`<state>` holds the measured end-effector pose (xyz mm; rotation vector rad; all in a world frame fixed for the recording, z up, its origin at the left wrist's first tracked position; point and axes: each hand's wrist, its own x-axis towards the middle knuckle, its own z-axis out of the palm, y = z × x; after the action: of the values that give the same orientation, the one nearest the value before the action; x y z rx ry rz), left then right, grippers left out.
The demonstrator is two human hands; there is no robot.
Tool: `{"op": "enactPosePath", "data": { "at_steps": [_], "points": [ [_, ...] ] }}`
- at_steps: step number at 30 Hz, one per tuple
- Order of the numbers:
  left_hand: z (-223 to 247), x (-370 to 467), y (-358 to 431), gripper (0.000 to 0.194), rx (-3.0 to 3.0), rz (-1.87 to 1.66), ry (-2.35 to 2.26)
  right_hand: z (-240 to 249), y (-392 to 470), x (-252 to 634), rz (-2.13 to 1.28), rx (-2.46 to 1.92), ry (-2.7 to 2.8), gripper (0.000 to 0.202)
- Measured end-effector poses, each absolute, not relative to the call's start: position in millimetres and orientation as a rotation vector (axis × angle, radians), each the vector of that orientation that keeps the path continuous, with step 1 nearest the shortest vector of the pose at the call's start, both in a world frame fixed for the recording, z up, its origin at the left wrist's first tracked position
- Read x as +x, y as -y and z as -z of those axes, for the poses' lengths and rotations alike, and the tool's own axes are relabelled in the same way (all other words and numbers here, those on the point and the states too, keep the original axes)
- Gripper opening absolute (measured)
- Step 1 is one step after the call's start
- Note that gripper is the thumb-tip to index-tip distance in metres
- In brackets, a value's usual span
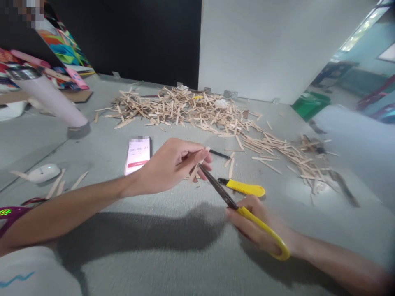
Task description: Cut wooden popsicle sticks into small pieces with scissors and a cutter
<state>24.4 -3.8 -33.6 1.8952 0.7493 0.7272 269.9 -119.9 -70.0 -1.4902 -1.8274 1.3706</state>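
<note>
Near the middle of the view, my left hand (168, 166) pinches a small piece of wooden craft stick (194, 173) between thumb and fingers. My right hand (259, 209) grips scissors (222, 193) with yellow handles. The blade tips meet the stick just below my left fingertips; the blades look nearly closed. A yellow utility knife (247, 188) lies on the table just beyond my right hand. Behind my left fingertips lies a thin black rod (220, 154), its near end hidden. A couple of loose sticks (231, 164) rest beside it.
A heap of wooden sticks (179, 107) spreads along the back of the table and trails right. A phone (137, 154) showing a timer lies behind my left wrist. Left stand a pale tumbler (52, 94) and a white mouse (45, 173). A green bin (311, 105) is at far right.
</note>
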Motion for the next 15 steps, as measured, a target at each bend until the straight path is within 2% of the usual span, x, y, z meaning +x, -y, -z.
{"op": "enactPosePath", "data": {
  "at_steps": [7, 15],
  "points": [
    [34.0, 24.9, 3.7, 0.035, 2.094, -0.790, -0.751, 75.9, 118.4, 282.8, -1.731, -1.420, 1.680, 0.072],
    [27.8, 27.9, 3.4, 0.043, 1.678, -0.696, -0.836, 72.9, 119.8, 287.7, -1.751, -1.374, 1.620, 0.066]
  ]
}}
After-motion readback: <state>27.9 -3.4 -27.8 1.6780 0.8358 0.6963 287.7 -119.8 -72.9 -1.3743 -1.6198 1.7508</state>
